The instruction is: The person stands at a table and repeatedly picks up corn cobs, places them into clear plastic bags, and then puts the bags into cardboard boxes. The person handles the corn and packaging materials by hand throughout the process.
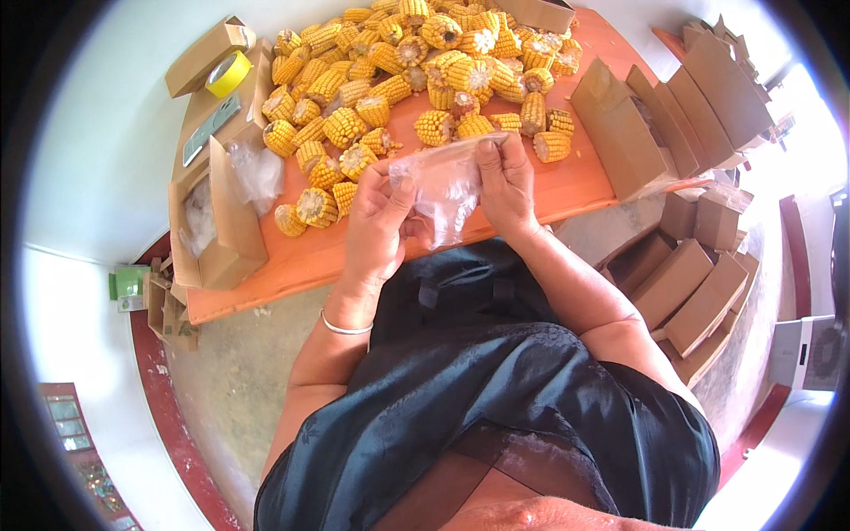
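A clear plastic bag (pixel 443 179) is stretched between my two hands above the table's front edge. My left hand (pixel 385 212) grips its left end, thumb on top. At the upper right corner, my right hand (pixel 506 179) pinches the bag between thumb and fingers. The bag looks flat, and its lower part hangs crumpled. Just beyond my hands lies a large heap of cut yellow corncob pieces (pixel 345 126) on the orange table (pixel 564 189). One short corn piece (pixel 551 147) rests near my right hand. Another corn piece (pixel 317 207) lies left of my left hand.
At the table's left stands an open cardboard box (pixel 232 226) with plastic inside, beside crumpled plastic bags (pixel 255 174). Behind it are a phone (pixel 212 129) and a yellow tape roll (pixel 228 74). Open cardboard boxes (pixel 617 133) line the right edge; more cartons (pixel 707 295) sit lower right.
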Demonstrator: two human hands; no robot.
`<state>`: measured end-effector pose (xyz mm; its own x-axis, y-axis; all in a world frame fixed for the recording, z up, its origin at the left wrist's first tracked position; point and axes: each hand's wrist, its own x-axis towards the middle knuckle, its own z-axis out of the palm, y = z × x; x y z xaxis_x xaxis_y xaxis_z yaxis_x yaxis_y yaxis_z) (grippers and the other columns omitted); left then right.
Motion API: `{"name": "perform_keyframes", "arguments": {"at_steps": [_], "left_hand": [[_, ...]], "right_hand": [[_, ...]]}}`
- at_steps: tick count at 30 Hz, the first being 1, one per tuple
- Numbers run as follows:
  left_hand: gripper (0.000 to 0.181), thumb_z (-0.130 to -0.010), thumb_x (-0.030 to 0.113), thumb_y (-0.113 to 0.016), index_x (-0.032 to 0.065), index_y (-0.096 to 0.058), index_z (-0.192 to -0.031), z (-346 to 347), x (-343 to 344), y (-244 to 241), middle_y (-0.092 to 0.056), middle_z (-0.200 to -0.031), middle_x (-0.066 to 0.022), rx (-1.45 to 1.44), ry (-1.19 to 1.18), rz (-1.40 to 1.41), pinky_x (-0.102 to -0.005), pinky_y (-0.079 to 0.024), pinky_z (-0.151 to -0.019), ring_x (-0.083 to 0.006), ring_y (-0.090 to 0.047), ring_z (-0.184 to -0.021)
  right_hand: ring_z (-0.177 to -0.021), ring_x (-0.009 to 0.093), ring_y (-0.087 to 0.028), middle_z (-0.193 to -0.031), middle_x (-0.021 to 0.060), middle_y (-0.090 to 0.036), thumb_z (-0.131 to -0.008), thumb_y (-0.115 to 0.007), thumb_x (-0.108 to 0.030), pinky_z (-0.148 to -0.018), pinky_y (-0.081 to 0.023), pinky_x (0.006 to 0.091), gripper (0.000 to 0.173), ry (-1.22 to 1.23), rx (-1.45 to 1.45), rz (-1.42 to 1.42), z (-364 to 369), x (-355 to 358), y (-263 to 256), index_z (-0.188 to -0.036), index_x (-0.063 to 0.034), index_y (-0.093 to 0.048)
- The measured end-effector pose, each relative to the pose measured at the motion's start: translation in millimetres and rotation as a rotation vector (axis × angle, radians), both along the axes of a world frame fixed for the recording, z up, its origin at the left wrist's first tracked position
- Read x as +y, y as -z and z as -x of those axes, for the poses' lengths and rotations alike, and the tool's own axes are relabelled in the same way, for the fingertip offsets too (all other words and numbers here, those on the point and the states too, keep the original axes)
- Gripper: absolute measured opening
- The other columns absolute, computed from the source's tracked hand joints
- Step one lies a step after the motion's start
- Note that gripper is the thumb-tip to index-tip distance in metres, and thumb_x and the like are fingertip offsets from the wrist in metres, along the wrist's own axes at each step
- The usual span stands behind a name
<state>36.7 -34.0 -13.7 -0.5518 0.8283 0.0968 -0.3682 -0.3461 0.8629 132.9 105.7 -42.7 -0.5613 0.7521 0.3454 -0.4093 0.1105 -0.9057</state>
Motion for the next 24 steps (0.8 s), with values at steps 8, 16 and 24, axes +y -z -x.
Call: {"name": "perform_keyframes", "arguments": {"at_steps": [8, 16, 24], "left_hand": [[0.046, -0.089, 0.001, -0.061, 0.0058, -0.043, -0.131, 11, 10, 15, -0.064, -0.103, -0.0074, 0.009, -0.026, 0.134, -0.0261, -0.052, -0.047, -0.0142, -0.065, -0.075], [0.069, -0.091, 0.013, -0.066, 0.0069, -0.028, -0.148, 13, 1, 9, -0.063, -0.108, -0.0074, 0.006, -0.053, -0.034, -0.0275, -0.056, -0.064, -0.0141, -0.064, -0.088], [0.032, -0.086, -0.001, -0.062, 0.0004, -0.063, -0.117, 23, -3, 19, -0.067, -0.083, -0.0032, 0.237, 0.106, 0.217, -0.0209, -0.047, -0.056, -0.0075, -0.058, -0.066]], "right_hand": [[-0.059, 0.004, -0.043, -0.070, -0.0021, -0.052, -0.098, -0.056, -0.013, -0.051, -0.038, 0.0228, 0.013, 0.039, -0.139, -0.140, 17, 14, 18, -0.089, -0.0049, -0.053], [-0.060, 0.006, -0.049, -0.068, -0.0004, -0.056, -0.097, -0.058, -0.016, -0.052, -0.041, 0.0246, 0.017, 0.015, -0.298, 0.030, 9, 32, 9, -0.088, -0.0004, -0.057], [-0.063, 0.010, -0.055, -0.069, 0.0028, -0.060, -0.094, -0.060, -0.020, -0.055, -0.045, 0.0271, 0.022, 0.022, -0.441, -0.061, 9, 40, 4, -0.094, 0.0020, -0.060]]}}
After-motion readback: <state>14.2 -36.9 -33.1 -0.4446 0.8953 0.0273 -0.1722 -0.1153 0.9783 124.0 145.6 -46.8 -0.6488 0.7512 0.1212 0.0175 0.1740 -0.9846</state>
